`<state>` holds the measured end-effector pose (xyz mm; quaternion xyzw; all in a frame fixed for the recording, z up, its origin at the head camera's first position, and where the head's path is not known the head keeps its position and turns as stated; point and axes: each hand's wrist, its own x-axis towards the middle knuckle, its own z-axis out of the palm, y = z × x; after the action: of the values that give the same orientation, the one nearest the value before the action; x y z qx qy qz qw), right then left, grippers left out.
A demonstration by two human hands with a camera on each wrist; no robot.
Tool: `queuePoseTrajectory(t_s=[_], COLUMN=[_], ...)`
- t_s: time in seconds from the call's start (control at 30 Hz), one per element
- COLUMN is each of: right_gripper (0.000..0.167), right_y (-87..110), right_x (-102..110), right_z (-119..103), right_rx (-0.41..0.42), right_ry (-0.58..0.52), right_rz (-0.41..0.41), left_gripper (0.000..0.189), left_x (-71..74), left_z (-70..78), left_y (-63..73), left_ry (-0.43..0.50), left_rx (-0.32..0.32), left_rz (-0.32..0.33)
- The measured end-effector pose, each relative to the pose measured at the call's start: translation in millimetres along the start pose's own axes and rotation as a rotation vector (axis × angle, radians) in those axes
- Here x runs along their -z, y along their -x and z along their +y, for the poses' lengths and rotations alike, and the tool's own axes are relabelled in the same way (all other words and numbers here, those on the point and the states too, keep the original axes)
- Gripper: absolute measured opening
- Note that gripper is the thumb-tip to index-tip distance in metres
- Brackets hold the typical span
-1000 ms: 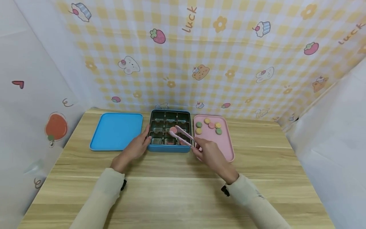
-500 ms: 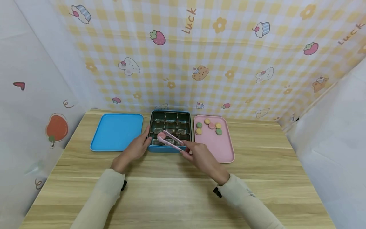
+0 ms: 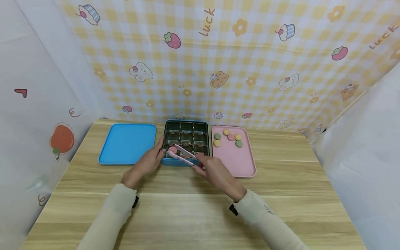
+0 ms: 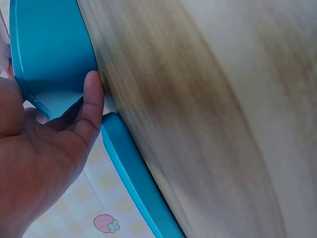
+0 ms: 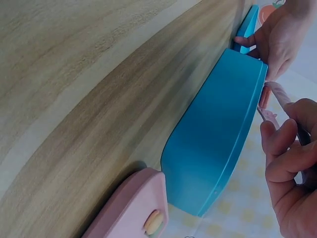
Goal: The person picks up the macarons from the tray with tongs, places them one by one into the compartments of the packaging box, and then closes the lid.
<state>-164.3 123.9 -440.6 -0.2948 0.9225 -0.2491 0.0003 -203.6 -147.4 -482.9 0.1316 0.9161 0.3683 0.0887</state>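
Note:
A blue box (image 3: pixel 184 162) with a dark divided insert stands near the back of the table. My left hand (image 3: pixel 149 159) rests against its left side, fingers mostly straight along the wall, as the left wrist view (image 4: pixel 49 153) also shows. With my right hand (image 3: pixel 215 172) I hold pink tongs (image 3: pixel 182 158) reaching over the box's front rim. Between the tongs' tips is a pink macaron (image 3: pixel 172 150), at the front-left compartment; whether it touches the bottom cannot be told. Another pink piece shows partly in the front-middle compartment, under the tongs.
Right of the box lies a pink tray (image 3: pixel 239 163) with several green, yellow and pink macarons (image 3: pixel 231 137) at its back. To the left lies a flat blue tray or lid (image 3: pixel 128 144). A checked cloth (image 3: pixel 200 69) hangs behind the table.
My right hand has moved left and toward the front with the tongs, carrying the pink macaron from the box's middle to the front-left compartment. My left hand has stayed in place.

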Motion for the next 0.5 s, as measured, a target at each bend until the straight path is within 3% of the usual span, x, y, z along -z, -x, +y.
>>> queuePoseTrajectory(t_s=[0.5], right_gripper=[0.022], right_y=[-2.8], right_x=[-4.6], right_z=[1.7], right_rx=[-0.037], right_ry=[0.020], right_rz=[-0.019], left_gripper=[0.062], left_x=[-0.7], left_z=[-2.0], left_y=[-1.5], left_ry=[0.012], left_rx=[0.013], left_rz=[-0.004])
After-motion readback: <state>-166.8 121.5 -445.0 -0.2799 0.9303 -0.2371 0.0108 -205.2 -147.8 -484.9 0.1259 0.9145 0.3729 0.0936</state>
